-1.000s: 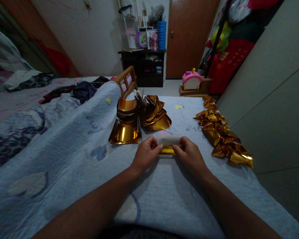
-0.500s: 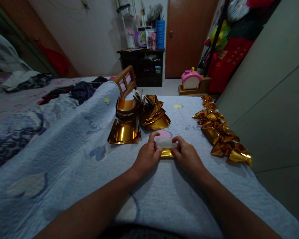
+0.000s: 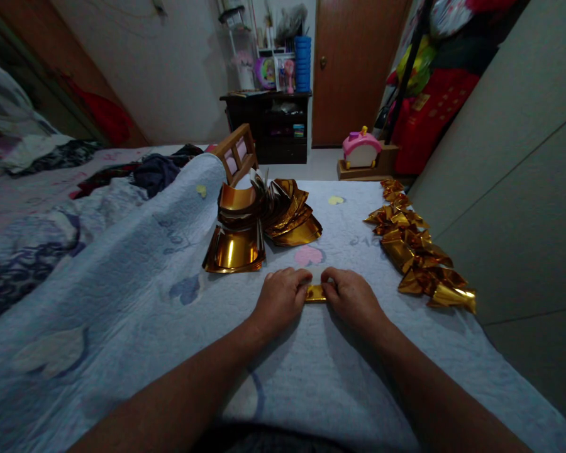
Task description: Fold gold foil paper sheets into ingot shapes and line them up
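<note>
My left hand (image 3: 279, 299) and my right hand (image 3: 351, 297) lie close together on the light blue quilt (image 3: 122, 296), fingers curled down on a small folded strip of gold foil paper (image 3: 315, 292). Only a short gold piece shows between the knuckles; the rest is hidden under the fingers. Just beyond my left hand stands a fanned stack of gold foil sheets (image 3: 259, 220). A row of folded gold foil pieces (image 3: 417, 251) runs along the quilt's right side, to the right of my right hand.
A grey cabinet wall (image 3: 514, 189) borders the quilt on the right. A small wooden chair back (image 3: 236, 154) rises behind the foil stack. Bedding and clothes (image 3: 160, 173) lie at left. A dark shelf unit (image 3: 268, 126), a door and a pink toy (image 3: 361, 148) stand at the far end.
The paper's white side, visible earlier between my hands, has been folded down. Both hands moved closer together and lower, pressing the now narrow gold strip onto the quilt.
</note>
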The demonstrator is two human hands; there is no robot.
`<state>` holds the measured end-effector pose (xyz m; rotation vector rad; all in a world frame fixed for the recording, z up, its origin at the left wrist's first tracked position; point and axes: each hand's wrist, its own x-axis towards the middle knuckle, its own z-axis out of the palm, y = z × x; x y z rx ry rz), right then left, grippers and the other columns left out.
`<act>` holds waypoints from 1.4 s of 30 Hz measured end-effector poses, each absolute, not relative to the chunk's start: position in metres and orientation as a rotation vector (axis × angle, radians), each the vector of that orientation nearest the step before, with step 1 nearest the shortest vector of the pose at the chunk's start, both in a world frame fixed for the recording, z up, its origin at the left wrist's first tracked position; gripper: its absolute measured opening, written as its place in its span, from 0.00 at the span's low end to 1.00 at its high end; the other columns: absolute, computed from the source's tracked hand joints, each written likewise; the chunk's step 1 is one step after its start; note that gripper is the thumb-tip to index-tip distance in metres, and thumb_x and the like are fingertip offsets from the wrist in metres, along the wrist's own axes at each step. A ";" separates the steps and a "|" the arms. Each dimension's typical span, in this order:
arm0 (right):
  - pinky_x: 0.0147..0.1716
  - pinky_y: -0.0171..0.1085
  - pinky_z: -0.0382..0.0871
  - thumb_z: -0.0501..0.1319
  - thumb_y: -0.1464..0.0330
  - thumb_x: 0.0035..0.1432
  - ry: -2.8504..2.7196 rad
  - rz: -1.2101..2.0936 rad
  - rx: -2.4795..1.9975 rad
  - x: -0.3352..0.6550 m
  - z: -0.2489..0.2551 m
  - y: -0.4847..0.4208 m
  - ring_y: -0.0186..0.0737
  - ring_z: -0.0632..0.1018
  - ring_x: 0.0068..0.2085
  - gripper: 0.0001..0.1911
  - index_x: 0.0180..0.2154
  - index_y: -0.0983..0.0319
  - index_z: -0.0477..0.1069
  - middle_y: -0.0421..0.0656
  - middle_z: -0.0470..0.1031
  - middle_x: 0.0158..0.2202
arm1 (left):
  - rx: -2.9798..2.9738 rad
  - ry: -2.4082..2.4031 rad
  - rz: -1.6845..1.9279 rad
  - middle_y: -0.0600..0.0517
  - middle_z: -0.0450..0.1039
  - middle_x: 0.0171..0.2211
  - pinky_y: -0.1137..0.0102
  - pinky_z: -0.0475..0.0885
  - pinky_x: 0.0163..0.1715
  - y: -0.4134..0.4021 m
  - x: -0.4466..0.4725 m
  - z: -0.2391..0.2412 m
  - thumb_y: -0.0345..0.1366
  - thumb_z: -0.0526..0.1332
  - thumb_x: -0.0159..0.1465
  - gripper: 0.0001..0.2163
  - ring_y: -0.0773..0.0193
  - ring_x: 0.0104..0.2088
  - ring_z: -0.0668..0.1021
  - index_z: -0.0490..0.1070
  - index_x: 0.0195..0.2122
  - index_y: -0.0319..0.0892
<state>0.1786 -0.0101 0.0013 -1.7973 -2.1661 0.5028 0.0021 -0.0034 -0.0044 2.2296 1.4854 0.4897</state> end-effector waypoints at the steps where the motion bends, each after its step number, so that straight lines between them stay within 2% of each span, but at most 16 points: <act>1: 0.40 0.39 0.60 0.56 0.72 0.65 -2.176 0.492 -1.802 0.178 0.002 -0.011 0.45 0.78 0.39 0.10 0.42 0.61 0.76 0.47 0.81 0.37 | 2.252 1.498 0.474 0.48 0.78 0.42 0.60 0.67 0.47 -0.004 0.002 -0.004 0.29 0.58 0.66 0.11 0.54 0.45 0.77 0.77 0.46 0.45; 8: 0.40 0.40 0.59 0.60 0.70 0.65 -2.215 0.343 -1.890 0.176 0.006 -0.013 0.47 0.75 0.42 0.07 0.42 0.61 0.76 0.48 0.75 0.40 | 2.331 1.636 0.499 0.47 0.70 0.43 0.58 0.66 0.48 -0.003 0.001 -0.005 0.33 0.63 0.65 0.06 0.52 0.47 0.71 0.77 0.42 0.45; 11: 0.42 0.40 0.59 0.62 0.71 0.63 -2.202 0.296 -1.849 0.177 0.004 -0.013 0.49 0.73 0.45 0.05 0.41 0.61 0.76 0.48 0.73 0.42 | 2.355 1.470 0.492 0.48 0.71 0.41 0.61 0.67 0.46 0.000 0.000 -0.007 0.29 0.60 0.66 0.05 0.54 0.45 0.71 0.75 0.39 0.43; 14: 0.41 0.39 0.59 0.59 0.75 0.65 -2.259 0.335 -1.687 0.177 -0.001 -0.012 0.45 0.72 0.43 0.06 0.38 0.61 0.75 0.46 0.73 0.40 | 2.374 1.317 0.449 0.49 0.72 0.37 0.64 0.67 0.44 0.004 -0.001 -0.010 0.26 0.56 0.68 0.07 0.57 0.42 0.73 0.73 0.36 0.42; 17: 0.38 0.37 0.60 0.55 0.77 0.66 -2.314 0.442 -1.560 0.177 -0.006 -0.011 0.40 0.71 0.38 0.11 0.34 0.62 0.74 0.44 0.72 0.36 | 2.402 1.297 0.409 0.49 0.73 0.37 0.64 0.67 0.43 0.005 -0.002 -0.012 0.27 0.55 0.68 0.07 0.58 0.41 0.73 0.72 0.37 0.42; 22: 0.40 0.36 0.61 0.54 0.80 0.63 -2.312 0.450 -1.570 0.173 -0.007 -0.011 0.40 0.72 0.39 0.11 0.34 0.63 0.73 0.44 0.72 0.36 | 2.490 1.313 0.329 0.49 0.73 0.41 0.61 0.65 0.44 0.004 -0.006 -0.013 0.30 0.55 0.69 0.06 0.56 0.44 0.72 0.71 0.42 0.43; 28: 0.40 0.40 0.59 0.59 0.70 0.65 -2.337 0.283 -1.680 0.165 -0.002 -0.017 0.44 0.72 0.40 0.04 0.38 0.62 0.72 0.46 0.73 0.40 | 2.545 1.273 0.191 0.48 0.70 0.45 0.57 0.64 0.48 0.002 -0.016 -0.006 0.39 0.57 0.71 0.08 0.52 0.47 0.69 0.70 0.48 0.46; 36: 0.40 0.43 0.58 0.59 0.59 0.67 -2.351 0.100 -1.760 0.157 -0.004 -0.022 0.49 0.72 0.43 0.11 0.40 0.60 0.71 0.47 0.73 0.40 | 2.452 1.189 0.142 0.49 0.68 0.47 0.59 0.63 0.51 0.008 -0.023 0.001 0.38 0.57 0.71 0.09 0.54 0.49 0.68 0.69 0.51 0.47; 42: 0.40 0.43 0.59 0.63 0.53 0.63 -2.338 0.067 -1.817 0.164 -0.002 -0.021 0.51 0.72 0.44 0.17 0.40 0.60 0.70 0.48 0.72 0.42 | 2.409 1.209 0.119 0.49 0.68 0.48 0.60 0.62 0.51 0.008 -0.022 0.004 0.39 0.58 0.70 0.10 0.54 0.49 0.67 0.69 0.51 0.47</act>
